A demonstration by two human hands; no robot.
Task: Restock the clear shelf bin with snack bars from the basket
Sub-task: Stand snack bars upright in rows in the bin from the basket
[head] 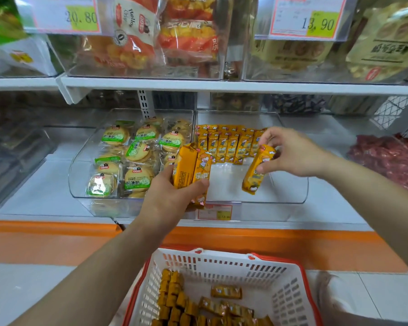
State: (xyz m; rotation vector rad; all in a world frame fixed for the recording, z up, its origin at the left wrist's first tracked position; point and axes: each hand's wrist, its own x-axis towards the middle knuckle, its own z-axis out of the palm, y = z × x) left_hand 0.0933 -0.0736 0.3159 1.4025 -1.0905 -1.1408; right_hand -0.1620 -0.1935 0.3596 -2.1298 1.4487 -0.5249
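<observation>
Beneath right hand (pixel 295 152) fingertips (pixel 267 136) I log one snack bar (pixel 254 176) pinched near-upright to match the row (pixel 229 144); left hand (pixel 172 198) clutches spares (pixel 190 168).

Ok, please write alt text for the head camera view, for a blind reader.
A person's right hand pinches one yellow snack bar over a clear shelf bin, while the left hand grips more bars. A row of bars stands at the bin's back; a white basket below holds more.

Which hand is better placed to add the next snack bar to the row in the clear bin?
Likely the right hand: it pinches one bar above the bare floor of the bin, close to the standing row. The left hand grips a bundle of bars farther left.
</observation>
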